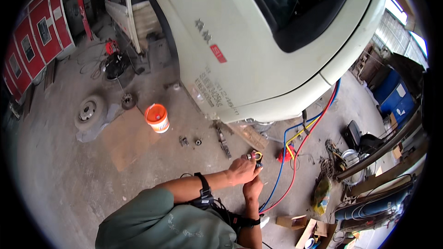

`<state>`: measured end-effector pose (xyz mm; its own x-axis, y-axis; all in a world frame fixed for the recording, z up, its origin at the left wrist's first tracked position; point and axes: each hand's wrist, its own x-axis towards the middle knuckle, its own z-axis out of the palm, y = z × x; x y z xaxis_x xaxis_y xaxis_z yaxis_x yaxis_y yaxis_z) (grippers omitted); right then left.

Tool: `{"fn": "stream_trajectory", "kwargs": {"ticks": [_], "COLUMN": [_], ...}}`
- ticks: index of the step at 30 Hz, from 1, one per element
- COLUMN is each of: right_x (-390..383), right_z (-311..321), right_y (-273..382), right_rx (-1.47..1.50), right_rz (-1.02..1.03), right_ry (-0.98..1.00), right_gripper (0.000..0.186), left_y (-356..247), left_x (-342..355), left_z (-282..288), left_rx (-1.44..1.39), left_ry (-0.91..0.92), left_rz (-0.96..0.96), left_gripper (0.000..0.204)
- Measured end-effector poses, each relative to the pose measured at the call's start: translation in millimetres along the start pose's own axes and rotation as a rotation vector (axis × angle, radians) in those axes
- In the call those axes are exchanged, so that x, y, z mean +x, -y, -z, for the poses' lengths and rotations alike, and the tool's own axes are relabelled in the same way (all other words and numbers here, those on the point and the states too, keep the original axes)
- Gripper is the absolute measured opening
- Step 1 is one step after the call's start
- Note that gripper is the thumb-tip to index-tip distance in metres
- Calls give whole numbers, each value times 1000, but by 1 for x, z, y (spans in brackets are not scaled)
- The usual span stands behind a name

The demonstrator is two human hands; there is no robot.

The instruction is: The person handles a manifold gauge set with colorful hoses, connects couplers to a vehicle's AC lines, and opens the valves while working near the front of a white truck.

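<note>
My left hand (242, 171) is closed on a small metal device with a yellow ring (257, 156), which looks like a gauge fitting but is too small to make out fully. My right hand (253, 188) is closed just below it, against the same device. Blue, yellow and red hoses (295, 157) run beside both hands from under the front of a cream truck cab (221, 83); where some of them end is hidden by my arms. Behind the hoses a red object (285, 153) sits on the floor.
An orange-lidded bucket (157, 119), cardboard sheet (122, 143), spare wheel (87, 110), loose metal parts (224, 143) and wooden board (249, 138) lie ahead. Gas cylinders (364, 207), cardboard boxes (290, 221) and blue drums (397, 101) stand right. Red panels (34, 37) are far left.
</note>
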<state>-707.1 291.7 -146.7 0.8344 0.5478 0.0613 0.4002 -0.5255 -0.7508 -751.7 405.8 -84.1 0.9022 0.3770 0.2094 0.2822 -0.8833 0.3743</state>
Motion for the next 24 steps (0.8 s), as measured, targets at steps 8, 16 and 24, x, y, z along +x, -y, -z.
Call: {"fn": "stream_trajectory", "kwargs": {"ticks": [8, 16, 24], "right_x": [-20, -20, -13], "right_z": [-18, -17, -23], "right_y": [-10, -20, -19], "right_rx": [5, -40, -116], "right_rz": [-36, -68, -128], "right_ry": [-33, -30, -29], "right_gripper": [29, 28, 26], "left_y": [-8, 5, 23], "left_x": [-26, -21, -17], "left_z": [-4, -57, -86], "left_rx": [-280, -435, -729], "left_ry": [80, 53, 79], "left_rz": [266, 297, 444], "left_gripper": [57, 59, 63]}}
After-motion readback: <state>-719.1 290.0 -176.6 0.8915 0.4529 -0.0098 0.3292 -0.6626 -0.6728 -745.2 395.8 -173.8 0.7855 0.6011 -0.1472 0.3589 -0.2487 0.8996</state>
